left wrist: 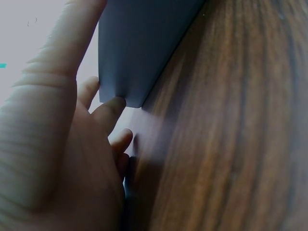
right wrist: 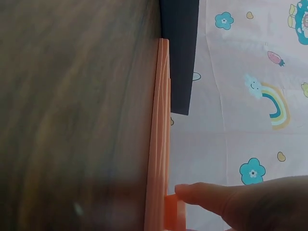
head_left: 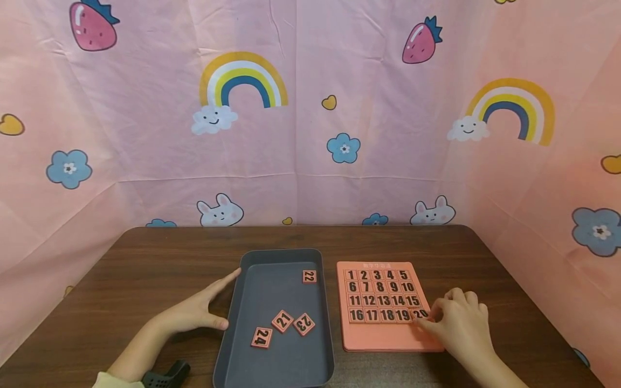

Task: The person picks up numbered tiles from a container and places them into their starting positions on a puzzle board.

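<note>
My left hand rests against the left side of a dark grey tray, thumb and fingers spread along its wall. To the right of the tray lies a pink number board, with tiles 1 to 19 in rows. My right hand pinches the number 20 tile at the right end of the fourth row. That tile is tilted against its neighbours. In the right wrist view, the thumb presses the edge of the orange tile standing over the board.
Inside the tray lie loose tiles: 22, 21, 23 and 24. A brown wooden table carries everything. Patterned pink cloth hangs behind and at both sides. A black strap is by the left wrist.
</note>
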`<state>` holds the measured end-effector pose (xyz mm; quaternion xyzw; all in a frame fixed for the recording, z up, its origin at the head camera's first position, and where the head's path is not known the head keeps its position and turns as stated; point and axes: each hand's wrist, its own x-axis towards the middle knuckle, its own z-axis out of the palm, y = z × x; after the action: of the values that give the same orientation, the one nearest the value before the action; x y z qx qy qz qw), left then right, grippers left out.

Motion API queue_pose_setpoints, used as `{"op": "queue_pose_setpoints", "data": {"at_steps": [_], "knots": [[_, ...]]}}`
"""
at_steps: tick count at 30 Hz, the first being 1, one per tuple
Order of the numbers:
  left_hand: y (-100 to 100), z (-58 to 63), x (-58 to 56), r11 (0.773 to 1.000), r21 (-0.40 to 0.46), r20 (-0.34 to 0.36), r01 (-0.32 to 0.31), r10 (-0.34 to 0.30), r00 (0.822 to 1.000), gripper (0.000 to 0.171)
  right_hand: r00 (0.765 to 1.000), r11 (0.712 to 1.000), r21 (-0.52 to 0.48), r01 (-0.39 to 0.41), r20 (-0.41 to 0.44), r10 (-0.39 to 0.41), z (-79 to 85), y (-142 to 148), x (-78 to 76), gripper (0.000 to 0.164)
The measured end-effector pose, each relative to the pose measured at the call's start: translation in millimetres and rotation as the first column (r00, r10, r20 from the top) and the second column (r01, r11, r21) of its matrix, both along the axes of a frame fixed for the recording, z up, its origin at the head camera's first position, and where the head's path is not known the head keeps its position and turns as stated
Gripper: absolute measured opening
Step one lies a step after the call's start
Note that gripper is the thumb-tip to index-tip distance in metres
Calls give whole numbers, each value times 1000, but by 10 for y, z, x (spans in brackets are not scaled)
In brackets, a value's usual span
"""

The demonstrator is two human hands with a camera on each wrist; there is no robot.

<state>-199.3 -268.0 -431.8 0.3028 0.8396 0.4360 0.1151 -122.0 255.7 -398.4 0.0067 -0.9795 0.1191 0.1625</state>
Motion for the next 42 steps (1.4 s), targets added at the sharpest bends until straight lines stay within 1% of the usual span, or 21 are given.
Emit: {"op": "queue_pose_setpoints", "data": {"at_steps": [4,11,19,21,23,25,27,29,31,35,37,39,42], "knots": [[8,2,3,1000,6,-7,4,-4,1000,104,999,1000,5,1,48,-1,-23,4,-8,43],[5,-6,-2,1000,13,-11,9,-9,1000,104,999,1000,9,-16,48,16,-68,6,-30,46],[17,12,8,1000,13,-5,8,-8,1000,103,999,1000,0,-25,47,25,-75,9,-39,36],[19,18,14,1000,10,-3,7,-7,1000,103,999,999,9,-31,35,30,-69,7,-36,35],[20,22,18,1000,6,1,4,-4,1000,103,999,999,19,-43,4,43,-54,-6,-31,34],[19,21,18,1000,5,2,4,-4,1000,103,997,997,27,-66,-38,67,-27,-37,-30,32],[18,18,17,1000,5,13,4,-4,1000,103,991,994,23,-106,-84,108,12,-93,-35,31],[16,13,15,1000,7,22,5,-5,1000,103,979,988,10,-157,-127,157,57,-179,-45,30],[14,7,13,1000,11,16,7,-7,1000,103,966,978,-12,-209,-156,205,96,-285,-62,31],[11,-4,9,1000,16,13,6,-6,1000,103,928,945,-55,-321,-215,303,145,-512,-106,32],[10,-13,5,1000,16,16,5,-5,1000,103,899,922,-58,-384,-250,359,160,-618,-128,32],[7,-23,-1,1000,15,21,3,-3,1000,104,864,890,-62,-452,-279,420,168,-723,-150,33],[1,-38,-7,1000,17,16,4,-4,1000,104,817,841,-65,-537,-290,499,177,-882,-195,33]]}}
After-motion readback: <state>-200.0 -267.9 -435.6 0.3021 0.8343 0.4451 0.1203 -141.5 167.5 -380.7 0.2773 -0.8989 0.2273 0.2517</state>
